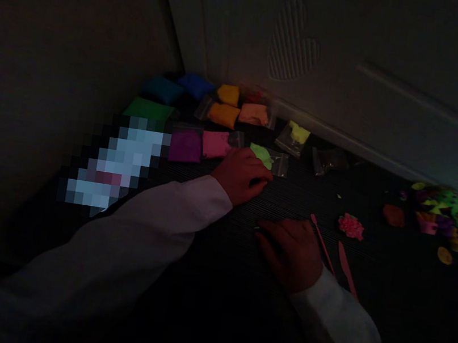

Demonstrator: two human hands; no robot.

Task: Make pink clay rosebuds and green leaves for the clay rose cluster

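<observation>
The room is dark, and I see two bare hands in white sleeves over a black table [199,316]. The left hand [242,176] is low, with bent fingers, just beside the light green clay [260,155] in its clear bag [280,165]; it also covers the near corner of the pink pack [214,144]. Whether its fingertips are pressed on something, I cannot tell. The right hand [292,252] is nearer to the person, palm down, with a gap between thumb and finger; a tiny green bit [257,228] is at their tips, but I cannot tell if they are closed on it. Just beside this hand lie a thin pink stick [322,243] and a pink knife [347,269], and beyond them a pink flower [350,226]. Farther to the right are a reddish lump [393,215], a yellow disc [445,255] and a colourful heap [442,212]. Behind the left hand stretch more packs: purple [186,145], green [148,109], two blue, two orange, one peach [255,114] and one yellow [298,133]. A bright blurred area [122,161] is at the left.
</observation>
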